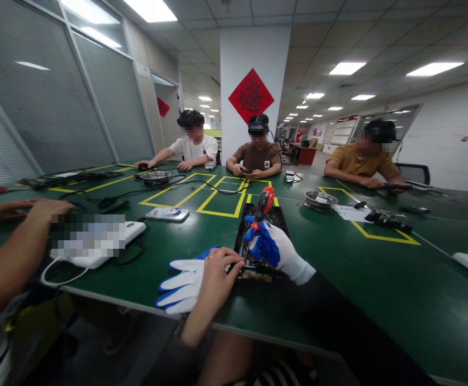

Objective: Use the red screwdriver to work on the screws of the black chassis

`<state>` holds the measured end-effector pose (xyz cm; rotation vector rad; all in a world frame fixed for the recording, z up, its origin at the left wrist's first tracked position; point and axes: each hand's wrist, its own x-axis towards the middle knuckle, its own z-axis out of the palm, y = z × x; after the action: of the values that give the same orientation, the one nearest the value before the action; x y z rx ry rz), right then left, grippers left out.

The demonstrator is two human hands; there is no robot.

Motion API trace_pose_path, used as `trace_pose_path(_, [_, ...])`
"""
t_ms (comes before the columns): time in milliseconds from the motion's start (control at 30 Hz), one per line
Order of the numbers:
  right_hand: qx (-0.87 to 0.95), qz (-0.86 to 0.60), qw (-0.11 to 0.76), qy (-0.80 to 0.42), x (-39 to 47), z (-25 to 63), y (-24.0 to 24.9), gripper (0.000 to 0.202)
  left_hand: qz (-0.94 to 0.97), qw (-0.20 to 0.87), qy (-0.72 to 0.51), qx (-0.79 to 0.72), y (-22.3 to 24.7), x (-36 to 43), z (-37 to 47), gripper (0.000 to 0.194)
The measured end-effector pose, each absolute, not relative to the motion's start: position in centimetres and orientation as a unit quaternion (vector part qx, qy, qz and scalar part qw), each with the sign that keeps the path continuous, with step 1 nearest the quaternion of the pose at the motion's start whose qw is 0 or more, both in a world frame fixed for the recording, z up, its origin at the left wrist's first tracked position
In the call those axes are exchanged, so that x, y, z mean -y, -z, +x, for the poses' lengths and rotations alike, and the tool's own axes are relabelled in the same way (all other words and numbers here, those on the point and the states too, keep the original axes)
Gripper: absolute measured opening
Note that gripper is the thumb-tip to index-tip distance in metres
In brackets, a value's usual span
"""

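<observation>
My right hand point(272, 244), in a white and blue glove, is closed around a screwdriver point(265, 203) with a red and dark handle. The screwdriver stands nearly upright over a black device housing point(279, 219), its shaft pointing down to the near end. My bare left hand point(220, 268) rests at the housing's near left edge, fingers bent together by the screwdriver's lower end. What those fingertips hold, if anything, is too small to make out. A loose white and blue glove point(184, 284) lies on the green table, partly under my left hand.
Bare forearms of a person point(16, 241) reach in at the left, beside a white box point(133, 231) with cables. A phone point(168, 214), metal bowls point(320, 199) and black parts point(388, 220) lie on the table point(350, 284). Three people sit across it.
</observation>
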<state>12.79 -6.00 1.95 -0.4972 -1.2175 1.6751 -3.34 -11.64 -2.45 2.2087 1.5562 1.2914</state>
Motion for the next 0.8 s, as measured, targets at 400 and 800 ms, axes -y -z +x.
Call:
trace_pose_path(400, [0.504,-0.237,0.506,-0.659,6.24,12.62,-1.92,0.037,0.738,0.079,-0.424,-0.519,2.62,11.70,-3.39,0.016])
trace_pose_path(800, [0.534,-0.311,0.531,-0.580,6.78,12.52,-2.47,0.030,0.737,0.082,-0.426,-0.519,2.40,11.83,-3.33,0.017])
